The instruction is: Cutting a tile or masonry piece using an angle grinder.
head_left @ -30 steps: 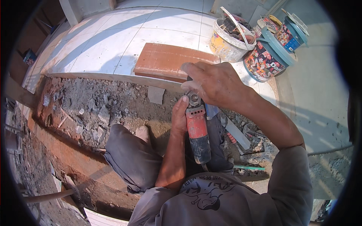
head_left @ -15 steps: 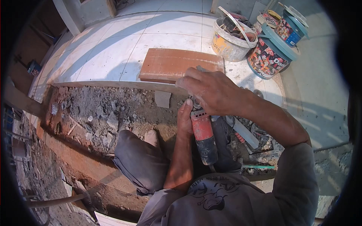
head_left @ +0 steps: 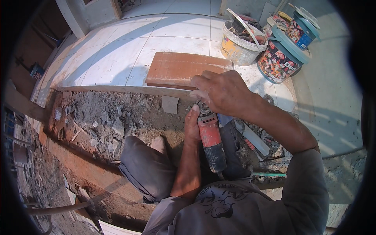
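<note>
A red and black angle grinder (head_left: 210, 135) stands nearly upright in front of my body, its head pointing away from me. My left hand (head_left: 192, 125) is closed around the grinder near its head, thumb on top. Over the head is my right hand (head_left: 223, 91), its fingers bent and drawn together beside the round metal spindle part (head_left: 204, 106). Whatever those fingers hold, if anything, is hidden. Just beyond lies a stack of brown tiles (head_left: 184, 68) on the white tiled floor.
Rubble (head_left: 113, 121) and a loose grey tile piece (head_left: 170, 104) lie in the trench before me. A round disc (head_left: 268, 99) rests at the right, near a long pale blade-like tool (head_left: 254, 139). Paint buckets (head_left: 241, 49) stand at the back right.
My right hand has shifted slightly nearer and to the right, uncovering more of the grinder's spindle. A grey piece that showed behind its fingers is out of sight. My left hand keeps its hold.
</note>
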`<action>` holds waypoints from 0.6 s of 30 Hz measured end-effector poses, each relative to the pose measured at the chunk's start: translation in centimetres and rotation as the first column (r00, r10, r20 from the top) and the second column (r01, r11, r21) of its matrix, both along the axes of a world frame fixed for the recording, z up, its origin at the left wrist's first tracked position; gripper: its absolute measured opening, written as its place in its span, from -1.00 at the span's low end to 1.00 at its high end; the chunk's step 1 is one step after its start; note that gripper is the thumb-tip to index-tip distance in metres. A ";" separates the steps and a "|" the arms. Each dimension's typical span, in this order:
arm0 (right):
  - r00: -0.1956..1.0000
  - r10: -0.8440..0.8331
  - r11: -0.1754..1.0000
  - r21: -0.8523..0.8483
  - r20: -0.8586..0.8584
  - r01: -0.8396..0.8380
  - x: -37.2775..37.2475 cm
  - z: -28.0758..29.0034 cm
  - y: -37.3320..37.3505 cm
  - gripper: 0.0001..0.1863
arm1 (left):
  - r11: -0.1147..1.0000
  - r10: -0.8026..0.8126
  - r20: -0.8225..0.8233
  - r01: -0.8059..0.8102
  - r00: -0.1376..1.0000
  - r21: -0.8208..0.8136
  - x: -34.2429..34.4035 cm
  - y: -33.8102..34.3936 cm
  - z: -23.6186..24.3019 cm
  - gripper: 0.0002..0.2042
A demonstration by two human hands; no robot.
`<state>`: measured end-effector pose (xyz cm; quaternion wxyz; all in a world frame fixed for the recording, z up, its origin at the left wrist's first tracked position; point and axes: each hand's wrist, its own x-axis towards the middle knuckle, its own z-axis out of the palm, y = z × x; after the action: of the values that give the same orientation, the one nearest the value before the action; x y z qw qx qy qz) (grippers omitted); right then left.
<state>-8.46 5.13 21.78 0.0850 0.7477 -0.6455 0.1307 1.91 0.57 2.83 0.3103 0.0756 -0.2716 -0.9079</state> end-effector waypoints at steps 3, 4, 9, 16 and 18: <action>0.988 0.101 0.992 -0.091 0.118 -0.091 -0.2 -0.1 -0.1 -0.68 | 1.000 0.008 0.004 -0.008 1.000 0.006 -0.3 0.1 -0.1 -0.53; 0.988 0.102 0.991 -0.094 0.118 -0.091 -0.3 0.0 0.0 -0.68 | 1.000 0.003 0.004 -0.003 1.000 0.020 -0.2 0.2 0.0 -0.52; 0.990 -0.133 0.966 0.226 0.034 0.122 0.6 1.2 -0.1 -0.63 | 0.999 0.032 0.025 -0.033 0.999 0.034 -0.3 0.2 -0.1 -0.52; 0.982 0.179 0.984 -0.030 0.060 -0.178 -0.3 0.4 0.1 -0.66 | 0.999 -0.026 0.004 0.026 1.000 0.020 0.0 0.0 0.0 -0.51; 0.996 -0.084 0.984 0.158 0.021 0.080 0.5 1.1 -0.1 -0.66 | 1.000 -0.009 0.013 0.009 1.000 0.028 -0.1 0.0 -0.2 -0.51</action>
<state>-7.99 5.06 22.85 0.0223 0.7231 -0.6850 0.0865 1.83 0.54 2.64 0.3032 0.0849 -0.2612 -0.9125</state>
